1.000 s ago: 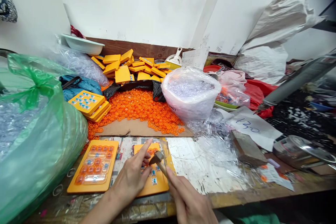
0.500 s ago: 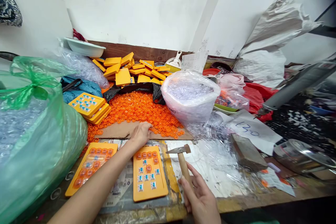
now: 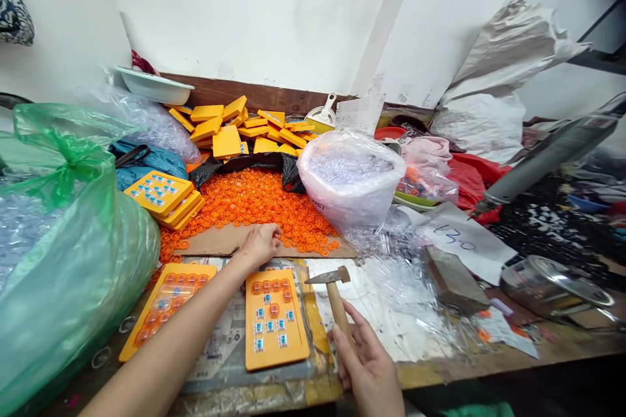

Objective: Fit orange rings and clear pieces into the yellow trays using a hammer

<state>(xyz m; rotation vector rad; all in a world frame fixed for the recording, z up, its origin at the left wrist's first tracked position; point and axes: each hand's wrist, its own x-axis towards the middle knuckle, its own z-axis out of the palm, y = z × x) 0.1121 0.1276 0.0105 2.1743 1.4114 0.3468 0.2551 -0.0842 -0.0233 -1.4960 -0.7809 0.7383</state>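
My left hand (image 3: pixel 259 244) reaches forward to the near edge of the heap of small orange rings (image 3: pixel 259 205) on brown cardboard, its fingers curled down onto them. My right hand (image 3: pixel 366 365) grips the wooden handle of a small hammer (image 3: pixel 332 290), whose metal head points left just above the bench. Between the hands lies a yellow tray (image 3: pixel 274 319) with orange rings in its upper cells and blue pieces lower down. A second yellow tray (image 3: pixel 169 306), filled with orange and clear pieces, lies to its left.
A big green bag of clear parts (image 3: pixel 63 241) fills the left. A white bag of clear parts (image 3: pixel 352 176) stands behind the hammer. Stacked yellow trays (image 3: pixel 161 195) and a loose pile of them (image 3: pixel 235 127) sit at the back. A metal lid (image 3: pixel 557 280) lies right.
My left hand left the tray and reached forward to the orange rings. My right hand drew the hammer off the tray to the right and lowered it.
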